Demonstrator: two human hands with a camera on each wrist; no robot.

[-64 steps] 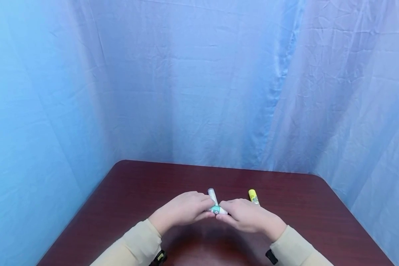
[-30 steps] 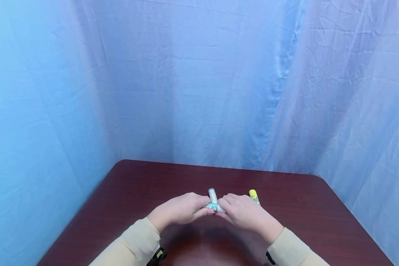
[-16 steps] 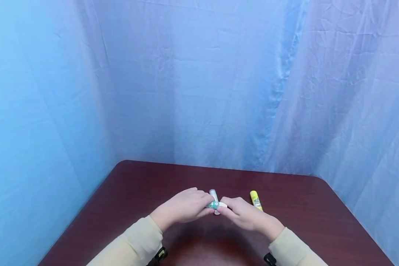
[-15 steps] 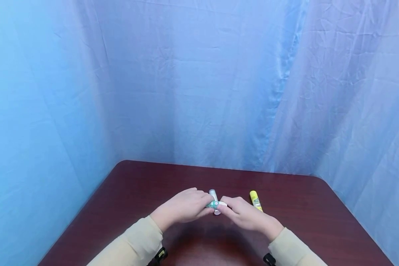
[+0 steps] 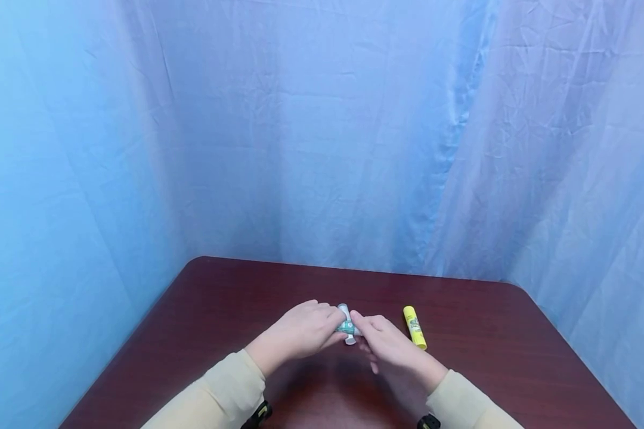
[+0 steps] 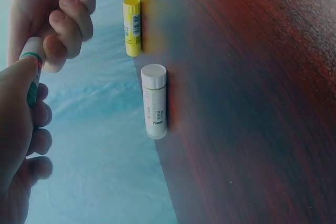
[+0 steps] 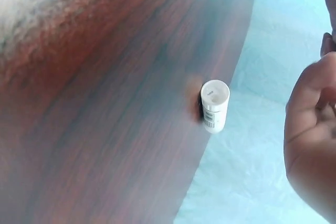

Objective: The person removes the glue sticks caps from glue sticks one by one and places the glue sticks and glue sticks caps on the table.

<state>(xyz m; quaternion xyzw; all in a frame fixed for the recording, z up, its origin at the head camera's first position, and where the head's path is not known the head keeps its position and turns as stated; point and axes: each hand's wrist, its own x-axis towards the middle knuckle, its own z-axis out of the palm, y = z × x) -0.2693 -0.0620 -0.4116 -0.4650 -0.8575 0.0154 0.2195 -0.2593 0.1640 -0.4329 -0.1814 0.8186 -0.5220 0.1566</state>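
Observation:
My left hand (image 5: 302,329) grips a small green-and-white glue stick (image 5: 346,327) above the middle of the table. My right hand (image 5: 390,344) is at the white end (image 6: 33,46) of that stick, pinching it, its other fingers curled below. Most of the green body is hidden by the left hand in the left wrist view. Beneath and beyond the hands, a white glue stick (image 6: 155,103) lies on the table, partly covered in the head view. To the right of the right hand lies a yellow glue stick (image 5: 415,328).
The dark red-brown table (image 5: 236,286) has rounded far corners. Pale blue curtains (image 5: 322,149) hang behind it and along both sides. The table's edge beside the curtain also shows in both wrist views.
The right hand has turned about the white end, and its lower fingers now show under the stick. More of the yellow glue stick is uncovered. The left hand keeps its hold with little movement.

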